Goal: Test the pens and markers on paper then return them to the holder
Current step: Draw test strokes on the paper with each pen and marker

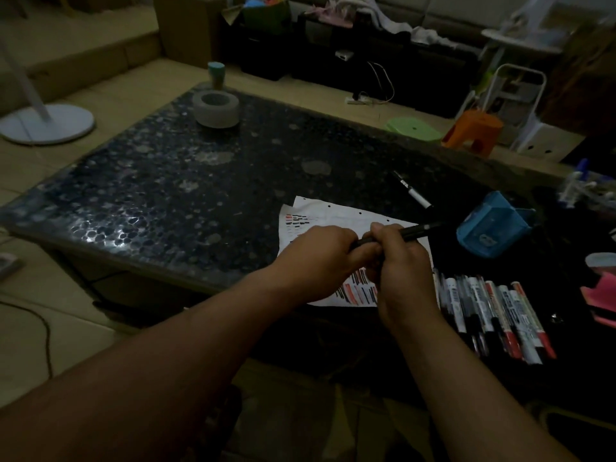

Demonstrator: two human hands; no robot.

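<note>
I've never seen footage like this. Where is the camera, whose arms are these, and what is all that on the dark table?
There is no machine here. The arms belong to a person, and the single camera sits on their head, looking forward and down, so you see roughly what they see. The left hand and the right hand both grip one black pen over a sheet of paper marked with short red and black test strokes. I cannot tell whether its cap is on. To the right lies a row of markers, and beyond it a blue holder that looks tipped over. A lone marker lies past the paper. A roll of tape sits far across the table.
</note>
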